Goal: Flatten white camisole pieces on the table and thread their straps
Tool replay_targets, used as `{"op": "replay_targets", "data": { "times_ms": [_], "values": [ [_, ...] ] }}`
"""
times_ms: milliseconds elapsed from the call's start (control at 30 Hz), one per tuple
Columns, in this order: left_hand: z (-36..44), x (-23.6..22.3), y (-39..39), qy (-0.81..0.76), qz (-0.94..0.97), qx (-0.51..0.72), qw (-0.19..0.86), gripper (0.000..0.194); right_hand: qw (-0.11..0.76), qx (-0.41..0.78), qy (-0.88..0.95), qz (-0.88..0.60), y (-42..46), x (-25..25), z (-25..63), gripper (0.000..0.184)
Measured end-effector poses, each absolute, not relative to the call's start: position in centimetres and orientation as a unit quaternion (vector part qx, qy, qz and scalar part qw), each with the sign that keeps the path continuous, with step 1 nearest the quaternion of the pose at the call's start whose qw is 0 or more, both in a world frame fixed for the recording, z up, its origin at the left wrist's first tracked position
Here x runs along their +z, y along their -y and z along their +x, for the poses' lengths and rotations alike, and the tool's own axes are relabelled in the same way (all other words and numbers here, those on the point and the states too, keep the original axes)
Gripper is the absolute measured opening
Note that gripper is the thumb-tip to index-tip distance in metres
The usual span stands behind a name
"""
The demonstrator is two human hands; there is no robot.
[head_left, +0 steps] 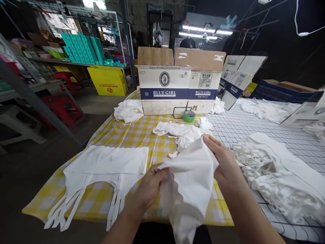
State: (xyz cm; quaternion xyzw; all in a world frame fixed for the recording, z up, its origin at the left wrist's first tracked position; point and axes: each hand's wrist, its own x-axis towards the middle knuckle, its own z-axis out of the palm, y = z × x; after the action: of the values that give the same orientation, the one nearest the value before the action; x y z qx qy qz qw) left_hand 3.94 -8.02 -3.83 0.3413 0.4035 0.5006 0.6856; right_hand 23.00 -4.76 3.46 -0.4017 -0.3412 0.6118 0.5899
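A white cloth garment (193, 173) is stretched between my two hands, its lower end hanging over the table's front edge. My left hand (152, 184) pinches its left side, and my right hand (223, 159) grips its upper right corner with the fingers closed. To the left a white garment with long straps (106, 161), like a garter belt, lies spread flat, some straps dangling at the edge. Beyond my hands several crumpled white pieces (182, 132) lie on the cloth. At right sits a heap of white strapped garments (276, 176).
A yellow checked cloth (106, 134) covers the left part of the table, a white gridded cloth (225, 125) the right. At the back stand a beer carton (165, 84) and green tape roll (189, 116). Further white piles (129, 110) flank the carton. A person's head (188, 43) shows behind it.
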Motion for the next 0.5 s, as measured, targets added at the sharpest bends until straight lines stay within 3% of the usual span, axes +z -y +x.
{"op": "replay_targets", "data": {
  "times_ms": [100, 300, 367, 500],
  "values": [
    [3.8, -5.3, 6.1, -0.466, 0.384, 0.484, 0.634, 0.03, 0.551, 0.597, 0.355, -0.463, 2.4, -0.5, 24.1, 0.022],
    [3.8, -10.3, 7.1, -0.623, 0.613, 0.438, 0.212, 0.035, 0.463, 0.43, 0.478, -0.61, 3.0, -9.4, 27.3, 0.031],
    [4.5, -11.3, 9.1, -0.61, 0.662, 0.397, 0.179, 0.024, 0.436, 0.365, 0.517, -0.639, 4.7, -10.9, 28.5, 0.03],
    [6.9, -11.8, 11.7, -0.563, 0.716, 0.34, 0.236, 0.015, 0.348, 0.27, 0.564, -0.699, 8.3, -11.9, 29.8, 0.024]
  ]
}}
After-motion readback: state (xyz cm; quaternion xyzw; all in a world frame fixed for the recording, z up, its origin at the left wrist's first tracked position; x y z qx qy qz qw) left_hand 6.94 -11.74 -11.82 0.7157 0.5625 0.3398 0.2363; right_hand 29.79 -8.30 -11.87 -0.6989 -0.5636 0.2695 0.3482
